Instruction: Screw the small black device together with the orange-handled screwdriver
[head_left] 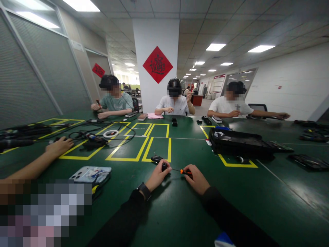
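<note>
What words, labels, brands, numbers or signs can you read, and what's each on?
"招財進寶", apparently, merged into one character: red diamond sign on pillar.
Smaller red sign: too blurred.
Green shirt, rightmost white shirt: prints too blurred.
Distant wall board: too small.
Screwdriver: no readable text.

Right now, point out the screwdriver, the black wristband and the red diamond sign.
Screwdriver (182, 172), head view: orange front of its handle.
Black wristband (145, 190), head view: outer surface.
Red diamond sign (157, 64), head view: middle of its face.

Behind the screwdriver (182, 171) lie cables (93, 138) (left) — a case (238, 144), right.
</note>
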`<state>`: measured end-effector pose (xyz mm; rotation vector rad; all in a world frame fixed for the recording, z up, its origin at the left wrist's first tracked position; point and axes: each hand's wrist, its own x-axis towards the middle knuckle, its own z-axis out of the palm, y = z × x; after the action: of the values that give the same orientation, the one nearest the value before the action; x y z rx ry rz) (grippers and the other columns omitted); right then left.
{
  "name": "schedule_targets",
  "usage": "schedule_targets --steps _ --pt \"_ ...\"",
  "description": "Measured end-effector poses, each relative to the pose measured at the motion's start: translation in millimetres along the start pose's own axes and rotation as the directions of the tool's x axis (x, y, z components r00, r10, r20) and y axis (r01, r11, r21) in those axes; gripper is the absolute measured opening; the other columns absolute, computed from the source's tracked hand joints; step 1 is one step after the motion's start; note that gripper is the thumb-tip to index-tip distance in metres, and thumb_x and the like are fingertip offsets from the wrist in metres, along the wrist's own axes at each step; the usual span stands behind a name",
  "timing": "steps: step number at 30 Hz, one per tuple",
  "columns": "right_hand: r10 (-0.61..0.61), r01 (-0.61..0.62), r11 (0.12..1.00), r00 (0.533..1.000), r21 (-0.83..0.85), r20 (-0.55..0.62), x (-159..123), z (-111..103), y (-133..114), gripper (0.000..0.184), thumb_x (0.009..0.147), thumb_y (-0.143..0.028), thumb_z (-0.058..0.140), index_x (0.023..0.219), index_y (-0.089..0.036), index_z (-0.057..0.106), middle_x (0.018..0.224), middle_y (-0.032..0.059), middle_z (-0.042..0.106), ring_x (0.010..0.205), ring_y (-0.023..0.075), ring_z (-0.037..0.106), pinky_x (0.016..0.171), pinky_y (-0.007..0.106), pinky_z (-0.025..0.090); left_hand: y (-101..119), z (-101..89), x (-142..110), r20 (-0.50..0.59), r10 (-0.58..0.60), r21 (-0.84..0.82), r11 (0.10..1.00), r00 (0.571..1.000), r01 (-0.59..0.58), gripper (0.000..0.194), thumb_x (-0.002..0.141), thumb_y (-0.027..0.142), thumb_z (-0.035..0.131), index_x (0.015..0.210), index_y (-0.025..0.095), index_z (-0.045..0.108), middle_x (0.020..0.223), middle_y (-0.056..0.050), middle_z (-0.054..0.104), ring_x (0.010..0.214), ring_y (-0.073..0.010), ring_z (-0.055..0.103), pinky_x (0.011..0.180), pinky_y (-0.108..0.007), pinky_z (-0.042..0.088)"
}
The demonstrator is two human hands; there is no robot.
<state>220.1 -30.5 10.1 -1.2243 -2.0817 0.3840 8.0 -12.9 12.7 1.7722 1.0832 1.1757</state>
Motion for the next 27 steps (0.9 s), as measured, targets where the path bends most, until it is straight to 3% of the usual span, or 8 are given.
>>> schedule_targets --steps 4,11,20,27 --pt "0.011 -0.011 1.000 1.000 0.002 0.005 -0.5 -0.2 -0.4 0.018 0.074 -0.019 0.054 0.092 -0.019 0.053 0.090 0.0051 0.053 0.084 0.0180 0.049 0.076 0.031 0.040 -2.5 0.0 -0.7 0.006 0.010 0.008 1.000 1.000 -0.010 0.013 0.077 0.029 0.049 0.086 0.019 0.048 0.082 0.000 0.051 0.077 -0.0133 0.048 0.075 -0.025 0.038" --pt "-0.014 0.014 1.000 1.000 0.016 0.012 0.9 -3.6 -3.8 0.011 0.080 -0.016 0.044 0.086 -0.018 0.053 0.086 0.0037 0.053 0.085 0.0167 0.048 0.077 0.031 0.039 -5.0 -0.4 -0.5 0.010 0.015 -0.004 1.000 1.000 -0.015 0.014 0.077 0.028 0.050 0.087 0.019 0.048 0.083 0.000 0.051 0.077 -0.0135 0.048 0.075 -0.025 0.038" --pt "-0.001 -0.001 0.998 1.000 0.061 0.030 -0.9 -2.1 -1.7 0.021 0.078 -0.020 0.050 0.099 -0.019 0.051 0.095 0.0052 0.053 0.088 0.0172 0.049 0.080 0.031 0.039 -6.6 -0.1 0.1 -0.009 0.003 0.009 1.000 1.000 -0.003 0.013 0.076 0.027 0.049 0.086 0.019 0.049 0.081 0.000 0.052 0.075 -0.0127 0.048 0.074 -0.025 0.038" --pt "-0.044 0.044 0.999 0.999 0.028 0.004 1.6 -3.2 -2.0 0.016 0.081 -0.015 0.043 0.089 -0.018 0.057 0.090 0.0052 0.054 0.089 0.0175 0.047 0.082 0.032 0.038 -3.4 -0.4 -0.2 -0.007 -0.030 -0.017 0.999 1.000 0.029 0.015 0.076 0.030 0.048 0.086 0.018 0.049 0.079 0.000 0.051 0.069 -0.0116 0.047 0.068 -0.024 0.039"
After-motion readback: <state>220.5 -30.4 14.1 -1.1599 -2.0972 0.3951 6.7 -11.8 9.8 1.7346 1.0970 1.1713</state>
